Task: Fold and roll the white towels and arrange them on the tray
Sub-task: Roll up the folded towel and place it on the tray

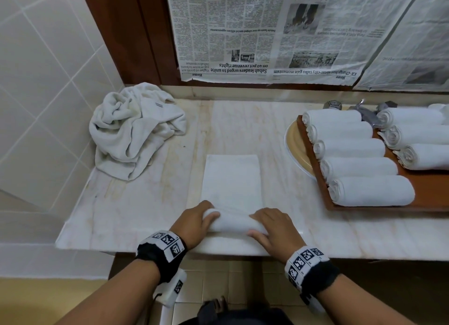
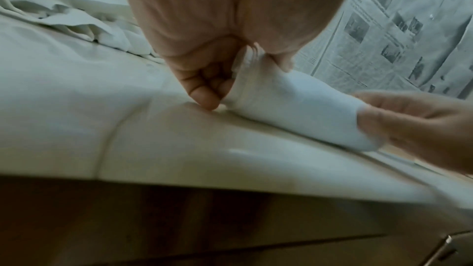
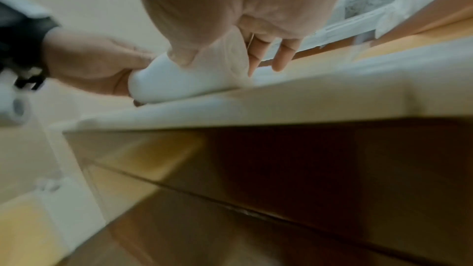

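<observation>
A folded white towel (image 1: 230, 179) lies flat on the marble counter, its near end wound into a short roll (image 1: 232, 224) (image 2: 294, 108) (image 3: 184, 80). My left hand (image 1: 196, 224) (image 2: 212, 80) grips the roll's left end with curled fingers. At the roll's right end, my right hand (image 1: 273, 225) (image 3: 230, 48) curls over the top, thumb underneath. A brown wooden tray (image 1: 313, 159) at the right holds several rolled white towels (image 1: 371, 191) in two rows.
A crumpled heap of white towels (image 1: 136, 130) (image 2: 66, 11) sits at the counter's back left corner against the tiled wall. Taps (image 1: 362, 108) and a cream basin rim (image 1: 295, 149) lie behind the tray. Newspaper (image 1: 267, 33) covers the wall. The counter's front edge (image 1: 170, 249) runs below my hands.
</observation>
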### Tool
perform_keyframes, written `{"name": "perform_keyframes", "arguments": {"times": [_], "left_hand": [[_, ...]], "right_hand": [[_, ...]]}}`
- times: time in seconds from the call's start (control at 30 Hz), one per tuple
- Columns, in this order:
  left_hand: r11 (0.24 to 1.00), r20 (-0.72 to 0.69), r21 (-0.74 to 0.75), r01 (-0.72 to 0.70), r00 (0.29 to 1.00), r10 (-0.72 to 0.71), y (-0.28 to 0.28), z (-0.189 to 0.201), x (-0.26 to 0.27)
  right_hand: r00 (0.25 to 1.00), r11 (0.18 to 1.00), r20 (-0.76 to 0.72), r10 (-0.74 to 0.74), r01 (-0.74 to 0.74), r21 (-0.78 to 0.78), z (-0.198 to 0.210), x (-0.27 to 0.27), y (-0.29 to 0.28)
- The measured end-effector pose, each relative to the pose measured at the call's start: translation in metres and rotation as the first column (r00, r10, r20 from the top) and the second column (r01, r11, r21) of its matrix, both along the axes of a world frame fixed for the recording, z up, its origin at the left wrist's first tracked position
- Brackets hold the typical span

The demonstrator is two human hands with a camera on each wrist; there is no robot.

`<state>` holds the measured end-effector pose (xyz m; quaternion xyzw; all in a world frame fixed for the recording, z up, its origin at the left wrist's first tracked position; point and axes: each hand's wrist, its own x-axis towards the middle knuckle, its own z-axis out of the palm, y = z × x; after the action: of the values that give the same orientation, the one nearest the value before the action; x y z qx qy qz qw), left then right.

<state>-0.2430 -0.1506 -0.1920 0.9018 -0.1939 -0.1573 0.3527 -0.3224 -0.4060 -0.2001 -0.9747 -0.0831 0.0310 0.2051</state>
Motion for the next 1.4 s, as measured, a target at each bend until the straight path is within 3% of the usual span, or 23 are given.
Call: {"name": "perform_keyframes", "arguments": {"times": [0.13,0.23,0.3,0.4,0.5,0.57,0.67,0.73,0.77,0.83,0.9,0.97,1.1,1.17,1.3,1.4], "left_hand": [[0.994,0.102,0.103,-0.038,0.994,0.027,-0.011,0.001,-0.008],[0.972,0.052,0.208,-0.105,0.994,0.096,-0.019,0.005,-0.006],[0.954,0.007,0.260,-0.152,0.988,0.156,-0.026,0.012,-0.002],[0.898,-0.017,0.435,-0.071,0.996,0.087,-0.036,0.017,0.011],[0.836,-0.059,0.549,-0.002,0.997,0.041,-0.040,0.017,0.023],[0.822,-0.087,0.569,0.009,0.995,0.050,-0.039,0.019,0.024],[0.872,-0.077,0.480,-0.091,0.986,0.146,-0.034,0.018,0.018],[0.905,0.031,0.397,-0.151,0.988,0.152,-0.030,0.019,0.005],[0.917,0.161,0.366,-0.157,0.982,0.103,-0.029,0.017,-0.002],[0.923,0.318,0.385,0.000,0.939,-0.133,-0.024,0.012,-0.013],[0.871,0.356,0.470,0.144,0.872,-0.336,-0.016,0.001,-0.017],[0.835,0.339,0.527,0.156,0.863,-0.375,-0.010,-0.004,-0.014],[0.891,0.213,0.441,0.105,0.953,-0.218,-0.017,0.007,-0.004],[0.943,0.163,0.330,0.033,0.982,-0.092,-0.026,0.007,0.004],[0.912,0.031,0.409,-0.004,0.999,-0.010,-0.035,0.010,0.026],[0.900,-0.063,0.436,-0.017,0.997,0.050,-0.037,0.012,0.038]], "right_hand": [[0.991,0.997,-0.108,-0.073,0.074,0.005,0.012,0.014,0.003],[0.984,0.993,-0.149,-0.101,0.090,-0.074,0.023,0.026,0.011],[0.984,0.973,-0.067,-0.164,0.151,-0.174,0.022,0.030,0.020],[0.977,0.962,0.126,-0.170,0.192,-0.193,0.016,0.020,0.034],[0.991,0.976,0.113,-0.078,0.099,-0.196,0.006,0.001,0.034],[0.998,0.975,0.028,-0.054,0.059,-0.215,0.009,-0.003,0.031],[0.995,0.979,-0.095,-0.041,0.021,-0.205,0.021,0.014,0.030],[0.992,0.981,-0.122,-0.037,0.012,-0.195,0.030,0.027,0.031],[0.988,0.979,-0.152,-0.036,0.004,-0.203,0.034,0.034,0.032],[0.967,0.978,-0.244,-0.072,0.020,-0.209,0.038,0.045,0.030],[0.945,0.976,-0.309,-0.106,0.040,-0.213,0.039,0.054,0.031],[0.943,0.964,-0.317,-0.101,0.014,-0.265,0.040,0.057,0.035],[0.973,0.939,-0.170,-0.158,0.095,-0.331,0.037,0.042,0.050],[0.989,0.942,-0.063,-0.135,0.108,-0.317,0.037,0.031,0.060],[0.976,0.893,-0.210,-0.051,-0.050,-0.448,0.037,0.010,0.071],[0.977,0.884,-0.201,-0.068,-0.035,-0.467,0.033,0.012,0.066]]}}
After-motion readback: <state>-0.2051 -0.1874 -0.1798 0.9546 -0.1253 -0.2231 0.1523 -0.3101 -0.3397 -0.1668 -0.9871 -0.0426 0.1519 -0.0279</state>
